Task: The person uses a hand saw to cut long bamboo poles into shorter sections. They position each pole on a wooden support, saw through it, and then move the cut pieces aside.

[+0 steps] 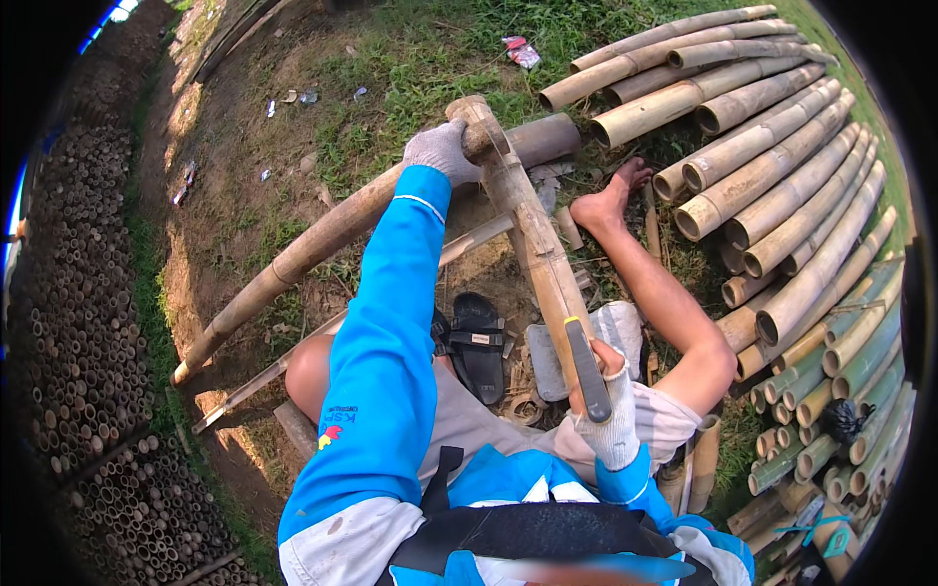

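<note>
My left hand, in a pale knit glove, is closed on the far end of a thick bamboo piece. This piece slants toward me and crosses over a long bamboo pole lying across in front of me. My right hand, in a white glove with bare fingertips, is closed round the near end of a tool with a black handle and a yellow band. The tool lies along the bamboo piece; I cannot make out its blade, so its kind is unclear.
Cut bamboo poles are piled at the right, with greener ones nearer. Stacked bamboo ends fill the left side. A black sandal and a grey stone lie between my legs. Litter dots the grass.
</note>
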Available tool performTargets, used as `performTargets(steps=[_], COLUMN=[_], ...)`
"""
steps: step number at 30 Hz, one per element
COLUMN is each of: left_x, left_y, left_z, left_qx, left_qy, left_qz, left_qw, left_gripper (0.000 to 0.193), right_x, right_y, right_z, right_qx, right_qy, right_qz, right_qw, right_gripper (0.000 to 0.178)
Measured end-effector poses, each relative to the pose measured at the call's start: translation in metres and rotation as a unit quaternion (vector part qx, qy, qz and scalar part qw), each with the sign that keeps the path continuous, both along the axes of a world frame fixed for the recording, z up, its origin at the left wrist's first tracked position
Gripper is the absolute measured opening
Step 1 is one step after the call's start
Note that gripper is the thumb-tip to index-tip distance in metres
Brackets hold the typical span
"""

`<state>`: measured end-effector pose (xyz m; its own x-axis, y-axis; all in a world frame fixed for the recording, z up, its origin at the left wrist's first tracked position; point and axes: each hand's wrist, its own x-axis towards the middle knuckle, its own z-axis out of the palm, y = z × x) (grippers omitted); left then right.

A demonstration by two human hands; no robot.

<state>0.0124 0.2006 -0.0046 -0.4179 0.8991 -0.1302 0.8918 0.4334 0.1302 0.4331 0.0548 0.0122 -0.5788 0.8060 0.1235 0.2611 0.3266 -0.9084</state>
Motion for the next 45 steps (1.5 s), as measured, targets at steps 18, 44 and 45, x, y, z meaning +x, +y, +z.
performTargets(steps=[18,44,45], left_x=[0.0,0.004,0.002], left_y=[-0.004,-0.009,-0.008], left_z=[0.006,0.01,0.011], left_qx=[0.026,0.048,0.002], left_qy=[-0.017,-0.031,-0.036], left_qz=[-0.006,-0.018,-0.017], left_qw=[1.0,0.998,0.999], left_gripper=[0.087,0.09,0.09], right_x=[0.04,-0.183,-0.142], right_y=[-0.015,0.141,0.113], right_z=[-0.059,-0.046,-0.055], right_qx=[0.038,0.17,-0.045], right_qy=[0.006,0.161,0.186], right_qz=[0.011,0.015,0.068], right_qw=[0.999,0.972,0.979], right_gripper=[0.065,0.055,0.056])
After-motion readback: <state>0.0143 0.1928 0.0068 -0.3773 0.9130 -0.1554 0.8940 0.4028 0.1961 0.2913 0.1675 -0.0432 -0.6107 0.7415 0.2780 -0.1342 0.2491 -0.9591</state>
